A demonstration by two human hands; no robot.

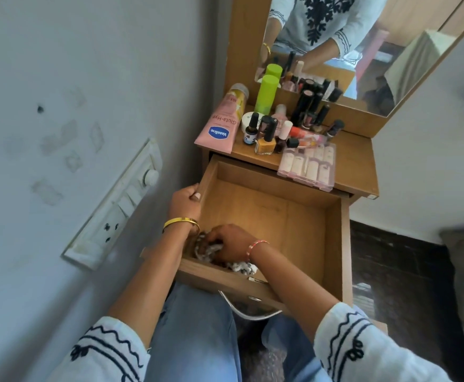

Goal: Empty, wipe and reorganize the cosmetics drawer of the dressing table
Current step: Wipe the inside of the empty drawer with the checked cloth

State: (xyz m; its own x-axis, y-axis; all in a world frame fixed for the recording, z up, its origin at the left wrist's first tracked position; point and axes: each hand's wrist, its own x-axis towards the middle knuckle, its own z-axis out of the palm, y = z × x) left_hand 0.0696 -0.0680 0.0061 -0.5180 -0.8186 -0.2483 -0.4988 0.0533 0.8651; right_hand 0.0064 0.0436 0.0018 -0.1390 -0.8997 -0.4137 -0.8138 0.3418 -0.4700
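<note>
We find the light brown wooden drawer pulled fully out of the wooden dressing table, its floor bare apart from one item. Our left hand, with a gold bangle at the wrist, grips the drawer's left side wall, fingers curled over the top edge. Our right hand is closed on a crumpled white cloth with dark print, pressing it into the near left corner of the drawer floor; part of the cloth shows past the wrist against the front wall.

The cosmetics stand on the tabletop below the mirror. A pink Vaseline lotion tube lies at the left edge. Behind it stands a lime green cylindrical bottle. A cluster of small nail polish bottles and dark lipstick tubes occupies the middle. A clear pink plastic case lies at the front edge, overhanging the drawer opening.
</note>
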